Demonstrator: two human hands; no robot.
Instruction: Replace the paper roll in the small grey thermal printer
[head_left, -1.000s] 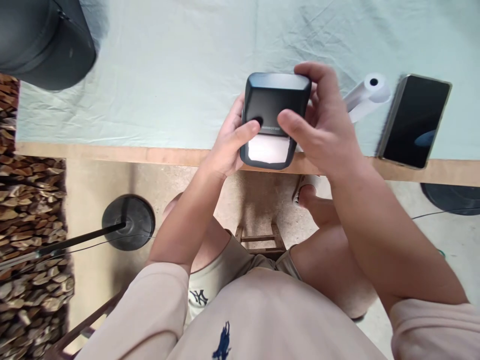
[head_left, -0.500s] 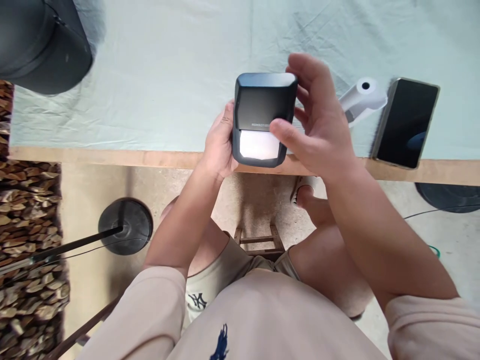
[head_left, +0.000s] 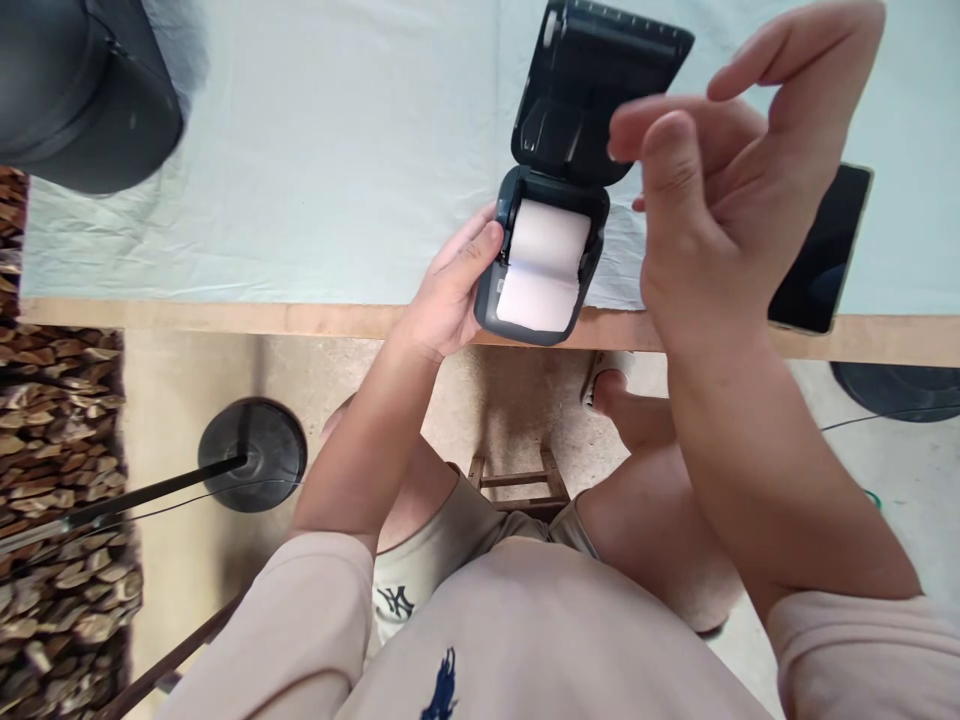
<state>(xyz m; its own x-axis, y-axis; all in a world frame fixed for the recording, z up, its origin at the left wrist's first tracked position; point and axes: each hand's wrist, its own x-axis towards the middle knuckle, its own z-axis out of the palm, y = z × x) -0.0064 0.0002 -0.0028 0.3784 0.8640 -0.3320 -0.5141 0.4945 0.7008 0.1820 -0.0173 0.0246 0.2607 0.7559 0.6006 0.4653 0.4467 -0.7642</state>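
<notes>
A small black receipt printer (head_left: 491,305) is held by my left hand (head_left: 454,285), whose thumb rests on its left side. Its black lid (head_left: 585,90) is swung up and back, away from me. Inside lies a roll of white paper (head_left: 551,235), and its loose end runs down over the printer's front. To the right, my right hand (head_left: 739,190) is raised with fingers apart, holding nothing. It passes in front of part of the table and partly covers a phone (head_left: 821,260).
A light green cloth (head_left: 337,150) covers the table, with a wooden front edge (head_left: 225,313). A large dark container (head_left: 82,90) stands at the back left. Below are a round black stand base (head_left: 251,455) and stacked firewood (head_left: 60,500).
The printer's lid has gone from shut to fully raised, exposing the paper roll. My right hand has moved off the printer, up and right, now hiding the loose white roll on the table.
</notes>
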